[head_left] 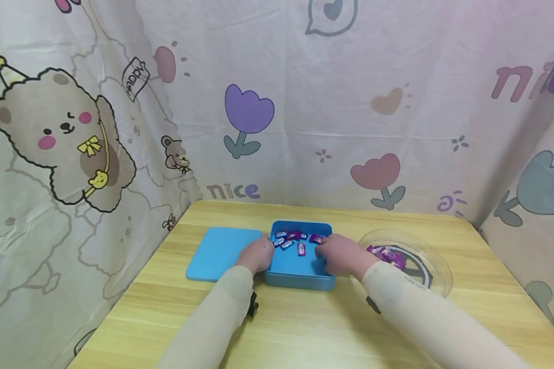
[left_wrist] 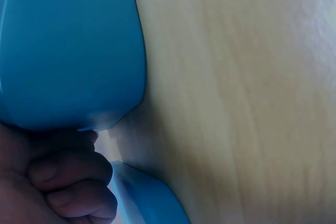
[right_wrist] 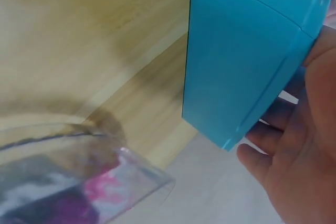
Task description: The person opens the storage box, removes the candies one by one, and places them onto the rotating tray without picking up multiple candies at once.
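On the cloth backdrop, "HAPPY" stands on a drawn banner at the upper left of the frame; "nice" appears at the upper right and again left of centre. The lettering on the small packets and right sleeve is too small to read.

- Head view: worn high, facing forward and down; farthest off — takes in most of the table and the patterned cloth behind.
- Left wrist: very near, picture turned, low beside the blue box.
- Right wrist: near too, low at the box's other side.
- Shared: box, all three; clear tray, head and right wrist — cropped in the latter.
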`<state>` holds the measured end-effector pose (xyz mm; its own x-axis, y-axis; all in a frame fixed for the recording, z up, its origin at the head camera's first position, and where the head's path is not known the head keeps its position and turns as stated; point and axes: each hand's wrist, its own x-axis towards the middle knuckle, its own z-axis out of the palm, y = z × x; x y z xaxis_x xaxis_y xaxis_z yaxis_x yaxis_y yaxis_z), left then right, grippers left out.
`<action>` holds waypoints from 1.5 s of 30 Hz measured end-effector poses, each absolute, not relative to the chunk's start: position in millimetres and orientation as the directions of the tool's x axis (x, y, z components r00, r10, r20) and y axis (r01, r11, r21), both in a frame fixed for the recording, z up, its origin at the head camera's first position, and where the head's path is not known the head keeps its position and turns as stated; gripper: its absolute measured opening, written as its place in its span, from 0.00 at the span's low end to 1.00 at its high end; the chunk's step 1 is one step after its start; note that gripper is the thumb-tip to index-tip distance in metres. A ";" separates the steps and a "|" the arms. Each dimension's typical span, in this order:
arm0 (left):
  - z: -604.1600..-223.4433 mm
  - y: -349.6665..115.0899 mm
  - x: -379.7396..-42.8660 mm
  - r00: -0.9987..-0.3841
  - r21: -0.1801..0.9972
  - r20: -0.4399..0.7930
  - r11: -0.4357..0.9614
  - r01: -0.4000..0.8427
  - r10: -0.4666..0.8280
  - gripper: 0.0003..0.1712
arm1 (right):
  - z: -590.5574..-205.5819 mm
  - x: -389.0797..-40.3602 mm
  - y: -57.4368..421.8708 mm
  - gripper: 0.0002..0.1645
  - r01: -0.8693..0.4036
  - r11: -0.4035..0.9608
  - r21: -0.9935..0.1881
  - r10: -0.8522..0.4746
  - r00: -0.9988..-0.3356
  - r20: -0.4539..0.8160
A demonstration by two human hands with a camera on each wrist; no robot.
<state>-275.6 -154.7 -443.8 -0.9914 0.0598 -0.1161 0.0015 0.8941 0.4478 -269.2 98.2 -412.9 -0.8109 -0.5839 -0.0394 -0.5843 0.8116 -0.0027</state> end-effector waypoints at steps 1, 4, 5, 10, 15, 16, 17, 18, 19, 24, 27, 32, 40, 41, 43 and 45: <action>-443.8 -154.5 -275.2 -0.991 0.455 -0.118 0.891 -0.003 0.057 0.31 | -413.6 -269.1 97.1 0.14 -0.579 0.816 -0.001 -0.578 -0.814 -0.053; -443.6 -153.8 -274.3 -0.991 0.454 -0.118 0.891 -0.003 0.056 0.31 | -416.2 -270.0 94.4 0.13 -0.571 0.820 0.021 -0.568 -0.819 -0.076; -443.4 -153.5 -274.2 -0.991 0.452 -0.118 0.892 -0.004 0.056 0.31 | -416.4 -270.4 93.6 0.13 -0.570 0.821 0.032 -0.566 -0.820 -0.082; -441.1 -151.7 -274.1 -0.991 0.448 -0.128 0.894 -0.014 0.048 0.31 | -415.6 -270.0 90.2 0.13 -0.541 0.838 0.071 -0.534 -0.840 -0.100; -440.2 -151.7 -273.8 -0.989 0.448 -0.142 0.894 -0.029 0.039 0.30 | -411.0 -267.1 86.5 0.16 -0.533 0.842 0.084 -0.522 -0.844 -0.123; -439.9 -151.4 -273.8 -0.989 0.445 -0.142 0.895 -0.029 0.039 0.30 | -410.3 -266.8 86.1 0.16 -0.536 0.840 0.087 -0.524 -0.842 -0.125; -439.8 -151.3 -273.7 -0.989 0.446 -0.140 0.895 -0.029 0.038 0.30 | -409.8 -266.8 85.6 0.15 -0.537 0.839 0.085 -0.526 -0.841 -0.127; -439.6 -151.1 -274.0 -0.990 0.442 -0.138 0.897 -0.026 0.039 0.30 | -409.5 -267.0 85.2 0.15 -0.539 0.838 0.083 -0.528 -0.840 -0.127; -439.7 -151.1 -274.2 -0.990 0.441 -0.135 0.897 -0.024 0.040 0.30 | -409.4 -267.0 84.8 0.15 -0.539 0.838 0.088 -0.527 -0.840 -0.131; -440.0 -150.6 -275.7 -0.990 0.423 -0.131 0.906 -0.009 0.051 0.30 | -412.0 -269.5 83.7 0.14 -0.528 0.844 0.090 -0.513 -0.845 -0.151; -440.8 -150.5 -276.2 -0.990 0.410 -0.130 0.912 -0.006 0.052 0.29 | -414.4 -271.1 83.3 0.13 -0.522 0.849 0.081 -0.505 -0.848 -0.164; -442.7 -150.9 -276.0 -0.990 0.413 -0.131 0.911 -0.011 0.048 0.30 | -415.2 -271.4 82.5 0.11 -0.521 0.852 0.059 -0.506 -0.846 -0.170; -443.1 -151.6 -274.6 -0.991 0.433 -0.132 0.901 -0.023 0.038 0.30 | -416.8 -271.4 82.5 0.08 -0.514 0.858 0.015 -0.503 -0.845 -0.180; -442.9 -151.6 -274.3 -0.990 0.430 -0.132 0.903 -0.021 0.040 0.30 | -417.0 -271.8 82.8 0.08 -0.514 0.858 0.009 -0.504 -0.844 -0.181; -442.4 -151.5 -273.9 -0.991 0.426 -0.131 0.905 -0.019 0.041 0.30 | -417.4 -272.7 83.7 0.07 -0.515 0.857 -0.006 -0.507 -0.842 -0.184; -442.0 -151.0 -274.1 -0.991 0.418 -0.127 0.909 -0.010 0.047 0.30 | -417.9 -273.6 84.6 0.07 -0.513 0.858 -0.021 -0.507 -0.840 -0.190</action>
